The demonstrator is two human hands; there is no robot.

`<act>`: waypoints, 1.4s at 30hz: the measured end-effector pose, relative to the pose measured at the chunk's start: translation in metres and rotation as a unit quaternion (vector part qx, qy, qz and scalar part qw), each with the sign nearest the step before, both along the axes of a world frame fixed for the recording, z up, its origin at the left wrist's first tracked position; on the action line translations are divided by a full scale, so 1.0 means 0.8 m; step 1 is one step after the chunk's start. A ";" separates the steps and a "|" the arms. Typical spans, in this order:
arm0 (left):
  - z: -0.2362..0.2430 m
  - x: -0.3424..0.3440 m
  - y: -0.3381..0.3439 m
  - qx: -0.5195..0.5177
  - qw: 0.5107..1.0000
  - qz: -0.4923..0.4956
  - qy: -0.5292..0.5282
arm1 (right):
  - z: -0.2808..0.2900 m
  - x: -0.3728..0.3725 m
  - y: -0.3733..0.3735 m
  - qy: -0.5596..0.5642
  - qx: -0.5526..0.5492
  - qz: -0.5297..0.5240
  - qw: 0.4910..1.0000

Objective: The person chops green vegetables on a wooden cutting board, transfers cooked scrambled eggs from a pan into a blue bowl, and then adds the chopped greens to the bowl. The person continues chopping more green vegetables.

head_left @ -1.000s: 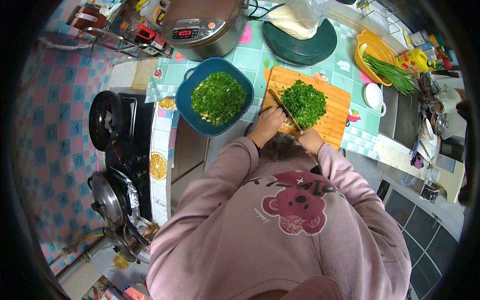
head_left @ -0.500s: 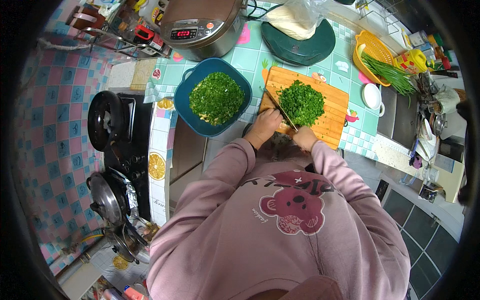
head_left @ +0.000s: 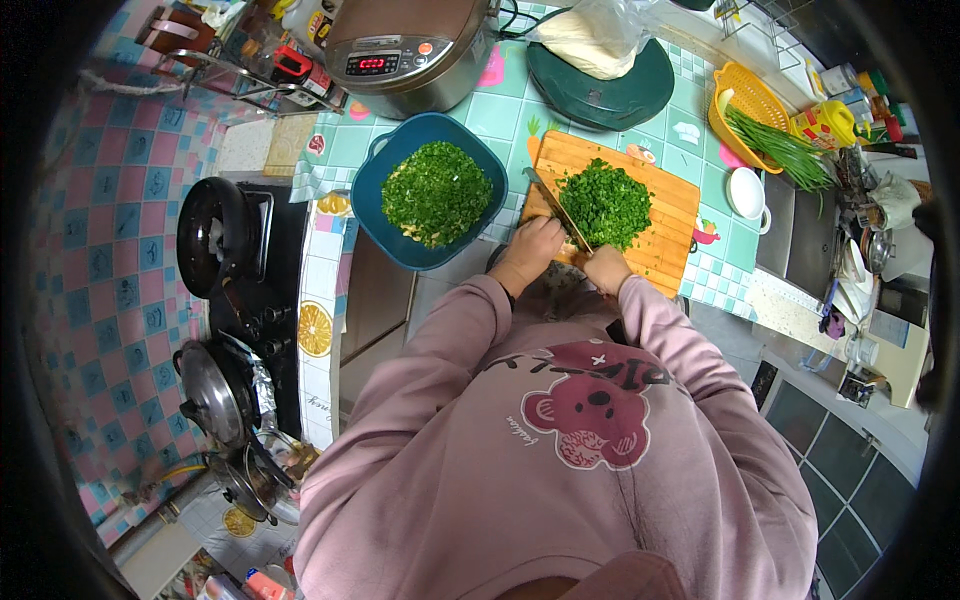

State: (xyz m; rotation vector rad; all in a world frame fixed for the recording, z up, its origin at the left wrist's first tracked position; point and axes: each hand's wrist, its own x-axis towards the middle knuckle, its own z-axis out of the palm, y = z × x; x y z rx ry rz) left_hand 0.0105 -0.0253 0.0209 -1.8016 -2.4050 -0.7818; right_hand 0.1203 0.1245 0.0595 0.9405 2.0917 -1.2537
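Note:
My right hand (head_left: 606, 270) is wrapped round the handle of a kitchen knife (head_left: 558, 206), whose blade slants up and left across the wooden cutting board (head_left: 673, 208). Close against the blade's left side is my left hand (head_left: 536, 245), its fingers curled together at the board's near left edge. What those fingers hold, if anything, is hidden. A heap of finely chopped green leaves (head_left: 606, 204) lies on the board just right of the knife. To the left stands a dark blue square basin (head_left: 366, 212) with more chopped greens (head_left: 437, 193) in it.
Behind the basin stands a rice cooker (head_left: 405, 60). A dark green lidded tub or scale (head_left: 600, 100) bears a bag of pale dough (head_left: 590, 45). At the right are a yellow basket (head_left: 742, 95) with long green stalks (head_left: 780, 150), a white cup (head_left: 744, 192) and the sink (head_left: 812, 235).
The knife blade has tilted a little, so more of its flat face shows beside the greens. Both hands stay in nearly the same place.

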 end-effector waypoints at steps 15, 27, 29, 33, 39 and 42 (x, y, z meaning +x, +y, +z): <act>0.000 0.001 -0.006 0.016 1.000 0.009 0.005 | -0.004 0.007 0.000 -0.018 -0.003 -0.023 1.000; -0.008 0.000 0.009 0.018 0.999 0.019 -0.018 | -0.018 0.014 0.007 0.002 0.004 0.005 1.000; -0.007 -0.001 0.001 0.099 0.995 0.006 0.001 | -0.008 0.022 0.012 -0.028 -0.119 -0.109 0.986; -0.003 -0.002 -0.005 0.076 0.997 0.003 0.001 | 0.008 0.032 0.012 -0.029 -0.080 -0.063 0.994; -0.005 -0.001 0.004 0.008 1.000 0.020 -0.015 | -0.005 0.008 0.006 -0.014 0.038 0.045 0.998; -0.003 -0.003 -0.005 0.046 0.999 0.006 0.005 | 0.002 0.017 0.010 -0.009 -0.088 -0.084 0.992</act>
